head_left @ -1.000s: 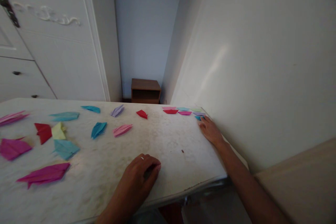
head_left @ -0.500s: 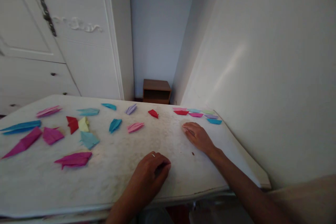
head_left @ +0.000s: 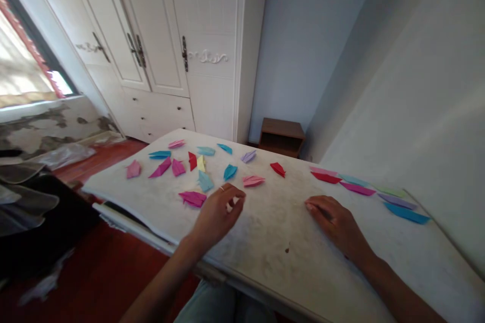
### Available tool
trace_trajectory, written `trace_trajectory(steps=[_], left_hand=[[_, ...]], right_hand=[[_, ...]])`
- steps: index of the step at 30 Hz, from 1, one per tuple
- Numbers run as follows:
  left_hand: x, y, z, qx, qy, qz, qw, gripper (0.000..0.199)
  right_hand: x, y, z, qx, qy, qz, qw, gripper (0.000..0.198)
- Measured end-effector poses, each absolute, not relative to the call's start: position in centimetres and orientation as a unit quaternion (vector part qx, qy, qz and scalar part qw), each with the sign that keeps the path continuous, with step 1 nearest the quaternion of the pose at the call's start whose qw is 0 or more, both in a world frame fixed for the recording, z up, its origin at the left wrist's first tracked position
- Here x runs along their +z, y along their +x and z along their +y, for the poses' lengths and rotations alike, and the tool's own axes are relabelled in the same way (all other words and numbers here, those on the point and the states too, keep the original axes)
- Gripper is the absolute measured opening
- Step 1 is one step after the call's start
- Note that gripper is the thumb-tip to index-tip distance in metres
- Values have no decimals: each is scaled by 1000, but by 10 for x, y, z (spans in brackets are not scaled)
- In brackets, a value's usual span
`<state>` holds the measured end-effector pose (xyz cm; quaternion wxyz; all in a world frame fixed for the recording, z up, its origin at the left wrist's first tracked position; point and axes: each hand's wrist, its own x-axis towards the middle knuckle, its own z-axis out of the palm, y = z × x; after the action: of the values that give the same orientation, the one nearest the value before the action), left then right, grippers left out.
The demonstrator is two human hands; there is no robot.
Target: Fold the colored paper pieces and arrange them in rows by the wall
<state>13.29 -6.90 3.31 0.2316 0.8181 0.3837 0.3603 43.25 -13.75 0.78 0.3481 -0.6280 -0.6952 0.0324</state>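
Note:
Above the table's middle, my left hand (head_left: 220, 212) has its fingers curled, thumb and forefinger tips close together, with nothing visible in them. The nearest paper piece to it is a folded pink one (head_left: 253, 181), just beyond the fingertips. My right hand (head_left: 335, 219) rests on the tabletop with fingers bent and pressed together, nothing showing in it. A folded red paper (head_left: 278, 169) lies beyond, between the hands. A magenta folded paper (head_left: 193, 198) sits left of my left hand, near a light blue one (head_left: 205, 180).
Flat boat-shaped papers, including a red one (head_left: 326, 177) and a blue one (head_left: 407, 213), line the table's right back edge by the wall. More crumpled folded papers are scattered at left. Behind stand a white wardrobe (head_left: 215, 81) and a brown wooden cabinet (head_left: 282, 126).
The view has swung left, showing the window, more wardrobe and the floor. My left hand has moved forward toward the pink paper. My right hand stays on the table, fingers still bent.

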Motion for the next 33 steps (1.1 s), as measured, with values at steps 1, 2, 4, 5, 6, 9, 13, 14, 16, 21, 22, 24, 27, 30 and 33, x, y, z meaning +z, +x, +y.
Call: trace_trajectory(steps=[1, 2, 4, 5, 6, 9, 13, 14, 16, 21, 22, 24, 27, 30, 33], left_hand=[[37, 120, -59, 358, 811, 420, 194, 19], [41, 107, -49, 352, 804, 453, 156, 20], [48, 79, -33, 329, 791, 507, 99, 23], [50, 66, -28, 309, 785, 529, 88, 26], [52, 53, -23, 292, 778, 549, 89, 29], [54, 22, -16, 248, 769, 572, 139, 40], [53, 7, -3, 259, 767, 556, 189, 40], [53, 8, 4, 271, 767, 550, 187, 37], [52, 14, 24, 279, 769, 549, 172, 30], [54, 35, 84, 240, 778, 573, 90, 31], [55, 38, 95, 238, 777, 577, 81, 35], [57, 41, 113, 227, 778, 581, 71, 39], [60, 43, 133, 190, 796, 570, 75, 38], [60, 45, 144, 153, 820, 544, 92, 33], [59, 47, 151, 134, 837, 521, 101, 29]], right_hand=[[9, 429, -138, 39, -623, -700, 345, 25], [10, 426, -139, 45, -617, -708, 341, 25], [11, 421, -139, 53, -608, -720, 331, 26], [11, 420, -139, 55, -605, -724, 327, 26], [10, 419, -139, 55, -604, -726, 325, 27], [8, 421, -138, 51, -604, -727, 323, 30], [2, 426, -136, 41, -600, -730, 325, 33], [1, 426, -135, 38, -598, -731, 327, 34], [-2, 428, -134, 33, -594, -732, 333, 35], [-5, 430, -134, 26, -585, -739, 332, 36], [-6, 430, -134, 25, -584, -740, 332, 36], [-6, 430, -134, 21, -585, -740, 333, 36], [-7, 429, -133, 18, -581, -741, 336, 36], [-8, 429, -132, 16, -574, -745, 339, 34], [-8, 429, -132, 12, -572, -746, 341, 32]])
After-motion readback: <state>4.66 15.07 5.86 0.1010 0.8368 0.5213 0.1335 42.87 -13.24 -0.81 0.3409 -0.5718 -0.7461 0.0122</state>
